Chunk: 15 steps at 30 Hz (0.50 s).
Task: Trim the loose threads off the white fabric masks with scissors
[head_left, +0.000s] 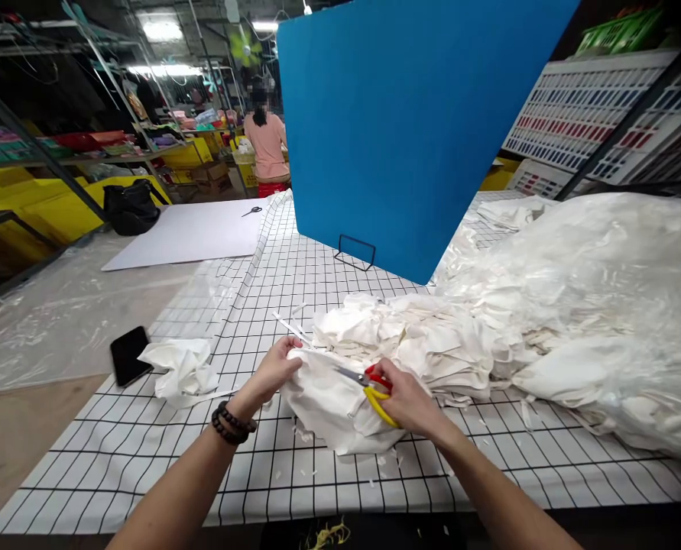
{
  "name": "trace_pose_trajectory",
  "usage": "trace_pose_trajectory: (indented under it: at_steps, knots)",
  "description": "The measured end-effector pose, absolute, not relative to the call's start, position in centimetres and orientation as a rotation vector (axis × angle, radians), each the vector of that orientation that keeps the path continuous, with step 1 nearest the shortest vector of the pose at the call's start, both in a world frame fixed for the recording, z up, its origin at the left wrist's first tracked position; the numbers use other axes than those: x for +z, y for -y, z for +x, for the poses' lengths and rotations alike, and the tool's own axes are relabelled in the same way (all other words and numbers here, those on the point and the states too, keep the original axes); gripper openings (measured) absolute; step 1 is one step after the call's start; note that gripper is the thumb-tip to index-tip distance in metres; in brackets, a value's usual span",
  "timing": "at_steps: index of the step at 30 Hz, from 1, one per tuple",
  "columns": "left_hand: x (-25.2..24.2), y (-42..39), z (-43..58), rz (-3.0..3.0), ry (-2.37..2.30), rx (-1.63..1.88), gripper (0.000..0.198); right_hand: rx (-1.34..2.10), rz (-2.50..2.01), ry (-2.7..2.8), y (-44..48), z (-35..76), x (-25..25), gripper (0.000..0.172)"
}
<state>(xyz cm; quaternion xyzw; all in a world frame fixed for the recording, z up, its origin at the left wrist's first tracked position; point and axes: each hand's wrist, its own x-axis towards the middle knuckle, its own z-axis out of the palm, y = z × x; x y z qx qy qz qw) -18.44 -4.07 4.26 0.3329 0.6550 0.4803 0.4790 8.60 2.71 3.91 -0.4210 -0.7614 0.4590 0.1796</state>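
Note:
My right hand is closed round a pair of scissors with one red and one yellow handle. Their blades point left and lie along the upper edge of a white fabric piece. At that edge's left end, my left hand pinches the cloth between thumb and fingers. Thin white strips stick out just beyond the left fingertips. Behind both hands rises a heap of white fabric pieces. Small white scraps are scattered on the checked tablecloth.
A black phone lies at left beside a crumpled white cloth. The large blue board stands behind the heap. Clear plastic covers more fabric at right. Dark scissors rest on a white board. A person stands farther back.

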Motion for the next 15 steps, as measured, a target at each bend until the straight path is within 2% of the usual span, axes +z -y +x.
trace_pose_trajectory:
  at_steps: [3, 9, 15]
  knots:
    - [4.4, 3.8, -19.3, 0.81, -1.636, 1.21, 0.023, 1.314, -1.202, 2.083, -3.4, 7.8, 3.5, 0.015]
    - [4.5, 3.0, -19.6, 0.793, -1.578, 1.141, 0.03, 1.477, -1.064, 1.501, -8.7, 10.5, 6.0, 0.044]
    - [4.3, 2.2, -20.2, 0.78, -1.539, 1.221, 0.038, 1.233, -1.12, 1.356, -12.1, 14.3, 8.2, 0.045]
